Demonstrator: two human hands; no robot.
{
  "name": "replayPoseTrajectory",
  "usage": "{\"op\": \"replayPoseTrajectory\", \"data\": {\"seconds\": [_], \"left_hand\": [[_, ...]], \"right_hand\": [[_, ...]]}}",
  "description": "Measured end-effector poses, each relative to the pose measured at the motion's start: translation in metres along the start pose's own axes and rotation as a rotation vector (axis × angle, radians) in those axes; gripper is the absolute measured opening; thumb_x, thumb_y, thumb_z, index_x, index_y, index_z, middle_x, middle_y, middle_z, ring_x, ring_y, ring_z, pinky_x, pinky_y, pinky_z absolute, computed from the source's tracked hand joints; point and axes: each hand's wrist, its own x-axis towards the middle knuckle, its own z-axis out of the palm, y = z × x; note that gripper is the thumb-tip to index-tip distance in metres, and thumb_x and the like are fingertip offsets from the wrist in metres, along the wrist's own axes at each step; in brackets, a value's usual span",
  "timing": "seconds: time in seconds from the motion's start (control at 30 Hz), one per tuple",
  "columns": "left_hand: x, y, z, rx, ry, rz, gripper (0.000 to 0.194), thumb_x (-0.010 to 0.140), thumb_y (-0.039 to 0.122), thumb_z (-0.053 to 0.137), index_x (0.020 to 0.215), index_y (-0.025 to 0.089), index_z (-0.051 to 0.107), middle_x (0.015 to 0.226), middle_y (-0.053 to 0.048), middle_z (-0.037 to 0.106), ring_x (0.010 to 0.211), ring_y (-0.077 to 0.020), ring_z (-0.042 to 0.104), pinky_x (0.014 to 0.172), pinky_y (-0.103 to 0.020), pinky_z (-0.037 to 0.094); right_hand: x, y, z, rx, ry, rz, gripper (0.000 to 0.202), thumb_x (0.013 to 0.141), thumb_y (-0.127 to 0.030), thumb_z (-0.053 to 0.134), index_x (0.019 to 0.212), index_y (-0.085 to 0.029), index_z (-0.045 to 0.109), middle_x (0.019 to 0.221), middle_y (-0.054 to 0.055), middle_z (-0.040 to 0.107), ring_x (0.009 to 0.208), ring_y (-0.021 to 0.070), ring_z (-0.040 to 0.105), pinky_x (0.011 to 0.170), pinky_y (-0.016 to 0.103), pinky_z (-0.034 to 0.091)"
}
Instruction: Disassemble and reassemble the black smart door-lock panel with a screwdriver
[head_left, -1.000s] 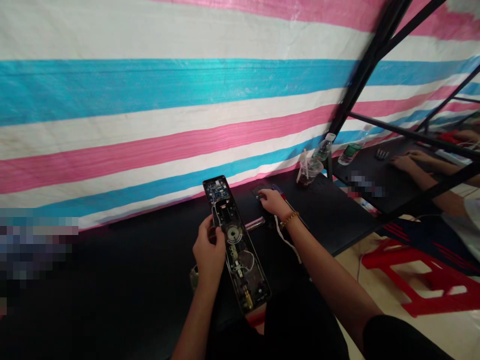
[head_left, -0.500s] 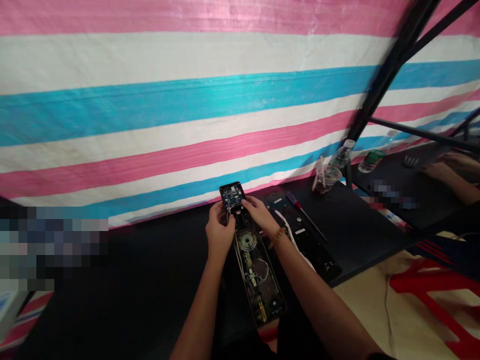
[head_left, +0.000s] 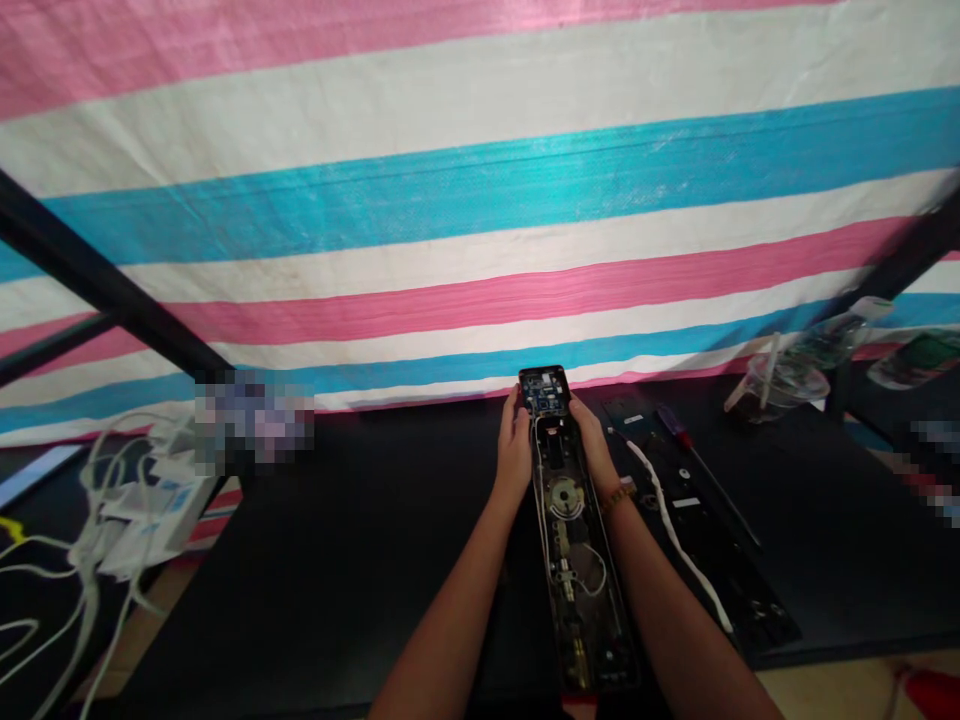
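A long, narrow black housing, apparently of an electronic door lock (head_left: 566, 545), lies open side up between my forearms. Its far end holds a blue circuit board (head_left: 545, 392); thin white wires, a round metal part and brass-coloured pieces show further down. My left hand (head_left: 514, 445) is closed on the left edge near the board. On the opposite edge, my right hand (head_left: 591, 440) grips the housing, its fingers partly hidden. Right of it lies a long black panel (head_left: 724, 570) with a white cable (head_left: 679, 530) beside it.
A screwdriver (head_left: 709, 475) lies on the black table (head_left: 360, 540), beyond the panel. At the back right stand a plastic cup (head_left: 784, 385) and a clear bottle (head_left: 836, 335). White cables (head_left: 97, 520) bunch at the left. Striped sheeting (head_left: 480, 220) hangs behind, near black frame posts (head_left: 127, 300).
The view has turned left, so the housing appears further right. My right thumb has drawn back from the circuit board's lower edge, and both hands now lie along the housing's sides.
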Motion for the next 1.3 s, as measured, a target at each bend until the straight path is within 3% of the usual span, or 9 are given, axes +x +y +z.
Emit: {"op": "replayPoseTrajectory", "data": {"seconds": [0.17, 0.33, 0.5, 0.67, 0.83, 1.13, 1.3], "left_hand": [[0.003, -0.013, -0.004, -0.065, 0.018, -0.075, 0.040, 0.095, 0.034, 0.056, 0.133, 0.022, 0.060, 0.147, -0.009, 0.058, 0.136, -0.0236, 0.054, 0.116, -0.040, 0.040], [0.008, -0.017, -0.009, -0.085, 0.010, -0.143, 0.041, 0.091, 0.029, 0.059, 0.131, 0.017, 0.059, 0.129, -0.013, 0.069, 0.117, -0.0243, 0.067, 0.102, -0.041, 0.052], [0.010, -0.018, -0.012, 0.016, 0.061, -0.075, 0.030, 0.087, 0.019, 0.058, 0.115, 0.016, 0.067, 0.122, -0.012, 0.071, 0.116, -0.0224, 0.066, 0.107, -0.039, 0.048], [0.009, -0.024, -0.016, 0.070, 0.088, -0.114, 0.026, 0.085, 0.019, 0.058, 0.107, 0.014, 0.072, 0.115, -0.013, 0.073, 0.110, -0.0246, 0.068, 0.104, -0.042, 0.048], [0.009, -0.026, -0.016, 0.068, 0.103, -0.153, 0.024, 0.087, 0.022, 0.057, 0.102, 0.014, 0.073, 0.108, -0.012, 0.075, 0.105, -0.0250, 0.069, 0.101, -0.042, 0.050], [0.009, -0.020, -0.016, 0.045, 0.098, -0.164, 0.020, 0.089, 0.023, 0.056, 0.102, 0.015, 0.069, 0.101, -0.011, 0.076, 0.094, -0.0218, 0.072, 0.089, -0.035, 0.054], [0.008, -0.019, -0.016, 0.057, 0.093, -0.148, 0.017, 0.088, 0.025, 0.058, 0.098, 0.015, 0.068, 0.097, -0.011, 0.076, 0.092, -0.0222, 0.071, 0.086, -0.035, 0.055]], "right_hand": [[0.000, -0.002, -0.001, -0.030, 0.073, 0.017, 0.066, 0.086, -0.048, 0.064, 0.145, -0.023, 0.054, 0.152, 0.005, 0.051, 0.140, 0.0249, 0.049, 0.117, 0.041, 0.038], [0.008, 0.009, -0.003, -0.083, 0.058, 0.030, 0.056, 0.084, -0.041, 0.059, 0.135, -0.018, 0.064, 0.147, 0.007, 0.057, 0.139, 0.0251, 0.051, 0.119, 0.042, 0.036], [0.012, 0.019, -0.006, -0.097, 0.041, 0.068, 0.054, 0.080, -0.036, 0.059, 0.129, -0.016, 0.068, 0.137, 0.010, 0.065, 0.132, 0.0266, 0.058, 0.116, 0.043, 0.040], [0.011, 0.022, -0.007, -0.084, 0.048, 0.068, 0.054, 0.075, -0.036, 0.064, 0.124, -0.015, 0.071, 0.133, 0.010, 0.068, 0.129, 0.0273, 0.060, 0.113, 0.041, 0.043], [0.010, 0.023, -0.008, -0.097, 0.052, 0.150, 0.047, 0.072, -0.038, 0.066, 0.112, -0.015, 0.077, 0.118, 0.011, 0.076, 0.114, 0.0299, 0.069, 0.104, 0.045, 0.049], [0.006, 0.021, -0.009, -0.072, 0.112, 0.170, 0.045, 0.070, -0.040, 0.068, 0.106, -0.015, 0.079, 0.098, 0.009, 0.080, 0.092, 0.0270, 0.072, 0.085, 0.039, 0.054], [0.005, 0.020, -0.008, -0.074, 0.116, 0.135, 0.044, 0.071, -0.041, 0.067, 0.104, -0.014, 0.079, 0.098, 0.010, 0.079, 0.093, 0.0257, 0.070, 0.084, 0.037, 0.053]]}}
